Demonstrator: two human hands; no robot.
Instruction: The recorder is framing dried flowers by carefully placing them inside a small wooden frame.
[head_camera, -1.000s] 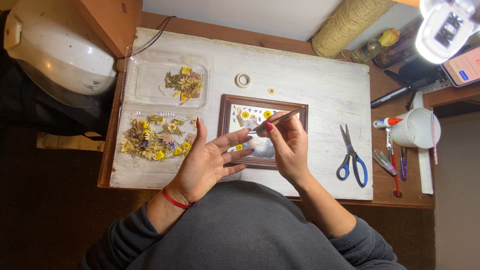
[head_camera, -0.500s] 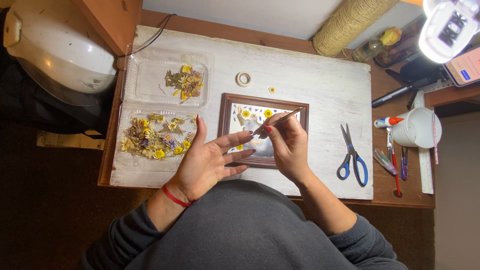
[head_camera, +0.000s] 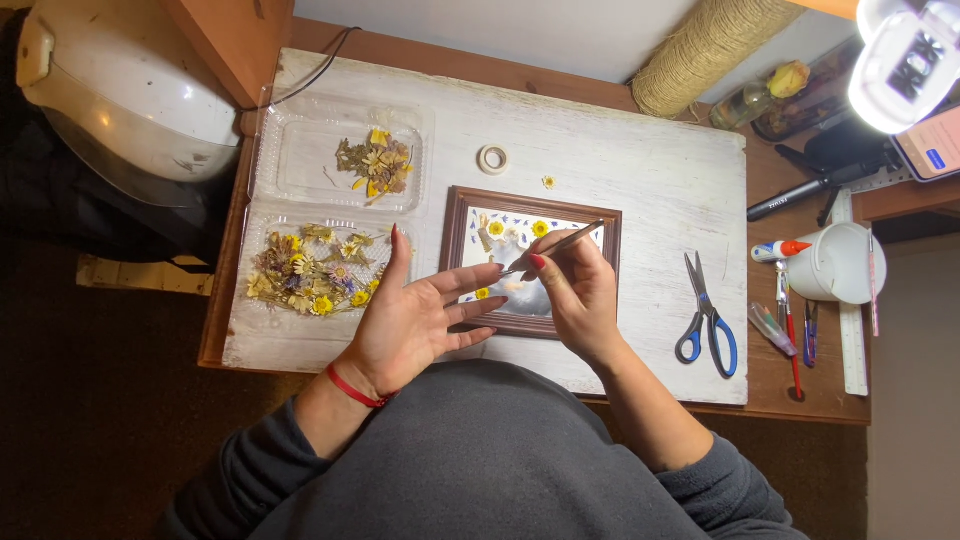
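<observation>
A white board covers most of the desk. At ten o'clock, off the board, sits a big white dome. Two clear trays lie on the left part of the board. The far tray has a small heap of dried flowers. The near tray has more of them, yellow and brown.

In the middle lies a brown frame with small yellow flowers inside. The left hand is flat and loose, palm up, fingers spread, at eight o'clock from the frame. Its fingertips reach over the frame's near left corner. It holds nothing.

The right hand is over the near right part of the frame. It pinches thin tweezers, which point from two o'clock down to the left hand's fingertips.

Blue scissors lie at three o'clock from the frame. A white cup stands further right, with pens beside it. A small tape ring lies at twelve o'clock. One tiny yellow flower lies just beside the frame's far edge.
</observation>
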